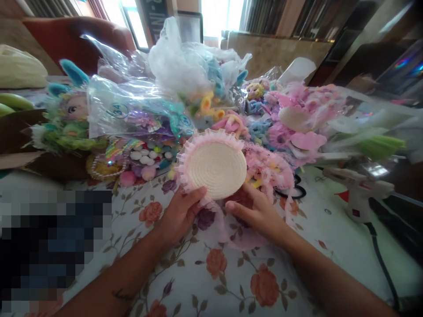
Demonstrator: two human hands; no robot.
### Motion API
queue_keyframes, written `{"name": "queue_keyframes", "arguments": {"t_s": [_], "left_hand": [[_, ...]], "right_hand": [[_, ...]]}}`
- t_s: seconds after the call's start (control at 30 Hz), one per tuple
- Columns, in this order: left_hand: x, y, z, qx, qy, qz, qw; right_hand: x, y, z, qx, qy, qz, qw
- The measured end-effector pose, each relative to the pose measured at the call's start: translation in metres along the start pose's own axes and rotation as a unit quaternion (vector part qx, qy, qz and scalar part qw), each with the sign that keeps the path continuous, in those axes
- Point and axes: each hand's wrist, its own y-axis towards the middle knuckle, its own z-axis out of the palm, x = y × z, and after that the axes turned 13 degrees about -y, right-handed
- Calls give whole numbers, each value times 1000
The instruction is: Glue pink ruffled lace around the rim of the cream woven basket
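Note:
A round, cream woven straw disc (216,169) with pink ruffled lace (187,165) along its left and upper edge is held up above the table. My left hand (185,207) grips it at the lower left, thumb on the front face and the other fingers underneath. At the lower right edge, my right hand (256,211) has its fingers curled behind the disc, their tips hidden, while its thumb lies just below the rim. A loose strip of sheer pink lace (228,233) trails from the disc down onto the floral tablecloth (198,286).
A glue gun (358,189) with a black cord stands at the right. Behind the disc are frilly pink trimmings (271,169), clear plastic bags (132,105), beads and pompoms (148,160), and a doll (74,110). Black scissor handles (294,189) show beside the pink trimmings.

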Motion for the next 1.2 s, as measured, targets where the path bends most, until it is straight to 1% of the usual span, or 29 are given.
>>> {"name": "queue_keyframes", "arguments": {"t_s": [0.07,0.13,0.27,0.33,0.43,0.57,0.7,0.8,0.93,1.03,1.1,1.2], "left_hand": [[-2,-2,0,8,17,4,1000],[0,-1,-5,23,26,1,999],[14,6,-18,44,32,-3,998],[19,10,-24,56,20,-1,998],[21,13,-30,49,29,4,998],[17,14,-32,4,93,24,995],[16,14,-32,-17,84,45,995],[17,14,-31,-4,55,45,997],[18,14,-30,20,19,10,1000],[18,14,-31,69,16,-11,997],[18,13,-32,98,24,-18,995],[19,12,-34,96,30,-13,995]], "right_hand": [[-5,2,5,-16,122,30,992],[-9,4,5,-23,202,36,978],[-8,8,1,-67,243,33,967],[-5,10,-2,-99,276,38,955],[-2,13,-9,-130,326,57,935],[-5,15,-15,-122,334,84,931],[-6,14,-14,-107,339,88,930],[-4,13,-12,-103,316,83,939],[-4,12,-10,-70,315,84,943],[-4,13,-8,-40,332,87,938],[-4,13,-7,-46,329,81,940],[-5,11,-6,-86,285,55,953]]}}
